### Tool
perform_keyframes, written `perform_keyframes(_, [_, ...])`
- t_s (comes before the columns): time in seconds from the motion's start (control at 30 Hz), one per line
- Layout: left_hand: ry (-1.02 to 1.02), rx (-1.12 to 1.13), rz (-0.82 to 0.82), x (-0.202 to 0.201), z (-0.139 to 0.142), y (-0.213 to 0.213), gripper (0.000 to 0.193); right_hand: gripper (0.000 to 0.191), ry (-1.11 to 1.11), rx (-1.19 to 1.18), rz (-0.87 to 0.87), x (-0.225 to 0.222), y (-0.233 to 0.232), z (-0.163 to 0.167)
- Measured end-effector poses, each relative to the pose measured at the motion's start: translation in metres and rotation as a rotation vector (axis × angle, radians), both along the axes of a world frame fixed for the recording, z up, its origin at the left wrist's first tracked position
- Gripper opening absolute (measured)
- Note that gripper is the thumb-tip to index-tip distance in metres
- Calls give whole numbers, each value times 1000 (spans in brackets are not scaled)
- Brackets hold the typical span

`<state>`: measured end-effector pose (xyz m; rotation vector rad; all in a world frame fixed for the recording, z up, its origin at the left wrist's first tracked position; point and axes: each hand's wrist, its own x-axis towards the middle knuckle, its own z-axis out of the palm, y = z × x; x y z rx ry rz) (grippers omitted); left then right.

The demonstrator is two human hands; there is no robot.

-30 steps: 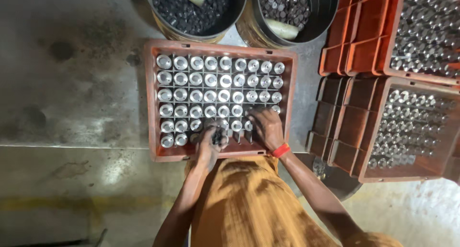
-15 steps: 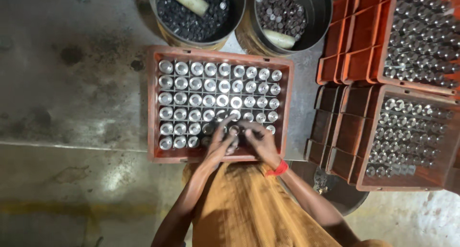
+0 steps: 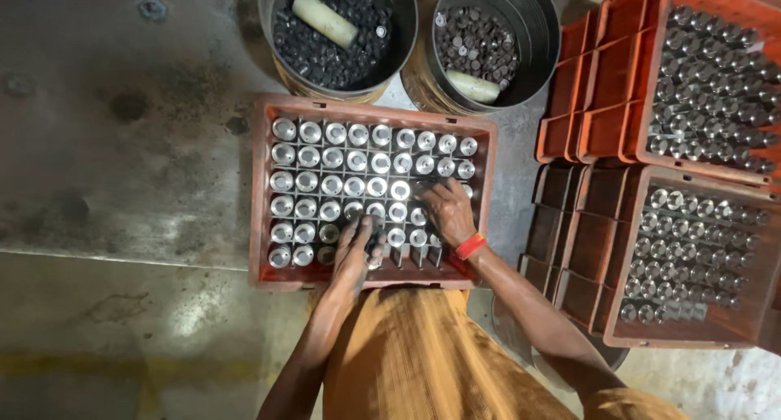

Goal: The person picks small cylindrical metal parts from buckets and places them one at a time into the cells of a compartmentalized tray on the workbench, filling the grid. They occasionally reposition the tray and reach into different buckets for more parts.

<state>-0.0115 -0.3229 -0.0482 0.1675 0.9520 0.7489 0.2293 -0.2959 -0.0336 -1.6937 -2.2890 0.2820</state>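
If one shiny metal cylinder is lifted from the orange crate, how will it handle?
The metal cylinder looks solid, so probably heavy for its size. Its polished surface may be slippery. Upright in the orange crate, it seems supported; laid flat, it would likely roll.

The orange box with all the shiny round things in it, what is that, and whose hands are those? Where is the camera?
The camera sits on a person's head and looks straight down, so you see that person's own two arms from above. In front of them, on the grey concrete floor, lies an orange plastic crate split into small square cells. Most cells hold a shiny silver metal cylinder standing on end. The left hand rests on the cylinders in the crate's near rows; its fingers hide whether it grips one. The right hand, with a red band on its wrist, lies over cylinders a little farther in. Behind the crate stand two round metal buckets of small dark pieces, each with a pale stick inside. To the right are more orange crates with the same cylinders.
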Motion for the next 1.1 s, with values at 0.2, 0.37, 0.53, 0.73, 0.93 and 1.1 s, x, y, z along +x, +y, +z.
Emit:
perform_keyframes(0.2, [59,34,-3,5,1,0,26,45,63,102,55,3,-12,-15])
perform_keyframes(0.37, [24,18,19,15,-4,-3,22,49,49,150,23,-3,-12,-8])
perform_keyframes(0.53, [61,-24,-5,16,-4,-4,31,41,232,130,-171,-13,-16,9])
perform_keyframes(0.73, [93,169,-240,24,4,-11,43,31,752,-397,-231,-32,-50,16])
perform_keyframes(0.93, [-277,-71,85,25,0,-4,35,20,709,-228,-434,-10,-14,16])
perform_keyframes(1.1, [-222,-76,144,18,-6,-5,29,33,174,44,-33,10,38,17])
